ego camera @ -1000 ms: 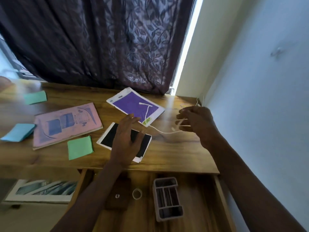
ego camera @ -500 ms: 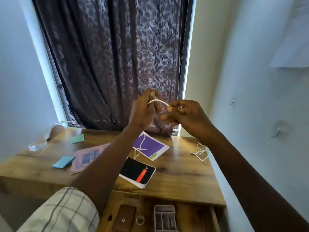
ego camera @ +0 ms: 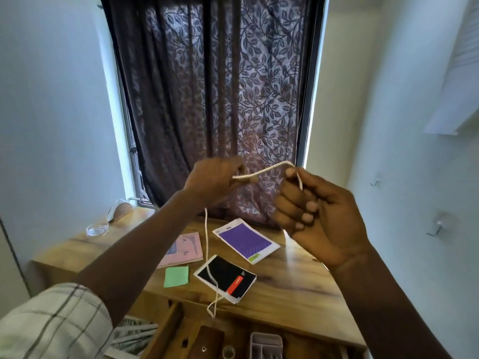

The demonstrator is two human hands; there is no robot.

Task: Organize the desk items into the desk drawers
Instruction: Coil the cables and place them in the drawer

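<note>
Left hand (ego camera: 212, 177) and right hand (ego camera: 318, 216) each grip a white cable (ego camera: 269, 168) above the desk (ego camera: 285, 288); its hanging tail crosses the desk's black notebook (ego camera: 228, 270).

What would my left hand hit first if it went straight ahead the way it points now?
Most likely the curtain. The left hand, pinching the white cable, points up and away over the desk, seemingly clear of the right hand. Depth is hard to judge.
</note>
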